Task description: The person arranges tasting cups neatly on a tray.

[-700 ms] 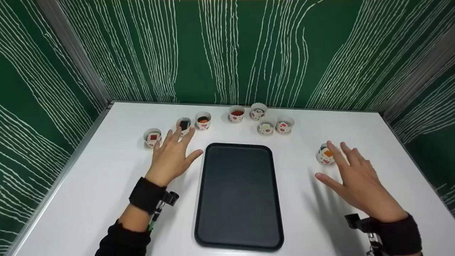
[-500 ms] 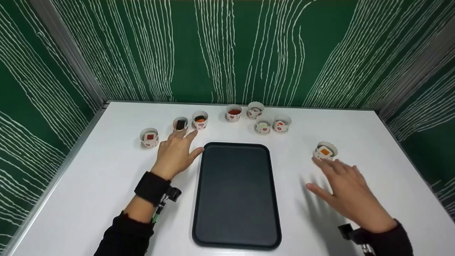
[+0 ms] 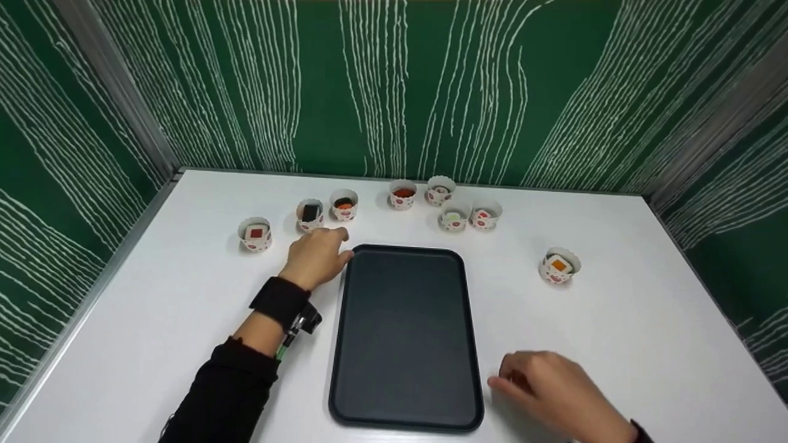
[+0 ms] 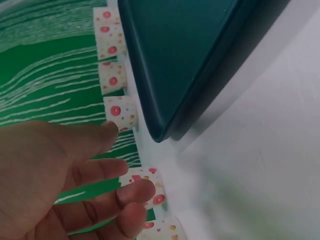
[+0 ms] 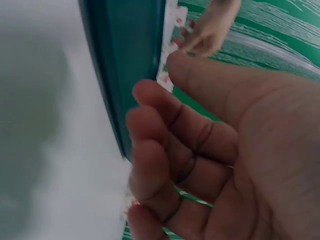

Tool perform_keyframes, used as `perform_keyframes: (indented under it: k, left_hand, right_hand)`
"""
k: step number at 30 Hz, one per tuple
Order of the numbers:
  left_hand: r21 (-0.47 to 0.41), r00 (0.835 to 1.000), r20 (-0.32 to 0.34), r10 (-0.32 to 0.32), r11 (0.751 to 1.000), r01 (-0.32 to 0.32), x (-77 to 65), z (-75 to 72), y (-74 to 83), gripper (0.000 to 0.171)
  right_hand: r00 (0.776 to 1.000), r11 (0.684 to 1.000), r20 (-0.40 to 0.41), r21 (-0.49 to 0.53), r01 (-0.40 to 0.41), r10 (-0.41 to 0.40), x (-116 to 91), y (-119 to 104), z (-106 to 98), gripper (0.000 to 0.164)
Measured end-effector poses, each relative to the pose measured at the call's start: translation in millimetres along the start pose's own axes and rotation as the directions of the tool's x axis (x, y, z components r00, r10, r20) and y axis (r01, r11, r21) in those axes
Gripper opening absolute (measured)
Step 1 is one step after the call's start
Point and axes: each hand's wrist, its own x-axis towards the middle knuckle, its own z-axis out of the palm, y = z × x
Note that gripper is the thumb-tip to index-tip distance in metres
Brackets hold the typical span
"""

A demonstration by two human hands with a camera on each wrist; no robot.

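Note:
A dark rectangular tray [image 3: 403, 338] lies lengthwise on the white table. My left hand [image 3: 315, 257] is at its far left corner, the thumb tip overlapping the rim in the head view. In the left wrist view those fingers [image 4: 137, 192] are loosely bent, with nothing between them and a gap to the tray's corner. Beside the tray's near right side, my right hand [image 3: 554, 386] has loosely curled fingers and holds nothing. Just beyond the left hand stand a paper cup with a black piece [image 3: 310, 215] and one with an orange and black piece [image 3: 344, 205].
A cup with a red-centred white piece [image 3: 255, 235] stands at the left. Behind the tray are a cup with red filling [image 3: 403, 195] and several more patterned cups [image 3: 454, 218]. Another cup with an orange-topped piece [image 3: 559, 266] is at the right. A green wall [image 3: 332, 92] rises behind the table.
My right hand has moved from near the right-hand cup down and inward to the tray's near right side, its fingers curling. The left hand has shifted right to the tray's far left corner, fingers bending.

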Motion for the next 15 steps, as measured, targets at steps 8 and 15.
perform_keyframes:
  k: [8, 15]
  left_hand:
    - [0.026, 1.000, 0.009, 0.007, 1.000, -0.008, 14.9, 13.4, 4.5, 0.028]
    - [0.031, 1.000, 0.024, 0.006, 1.000, -0.006, 23.5, 19.9, 7.3, 0.019]
  right_hand:
    - [0.991, 0.997, 0.131, 0.080, -0.001, -0.009, -1.8, -3.0, 22.4, 0.023]
    - [0.989, 0.996, 0.141, 0.078, 0.037, -0.047, -2.3, -4.2, 29.2, 0.026]
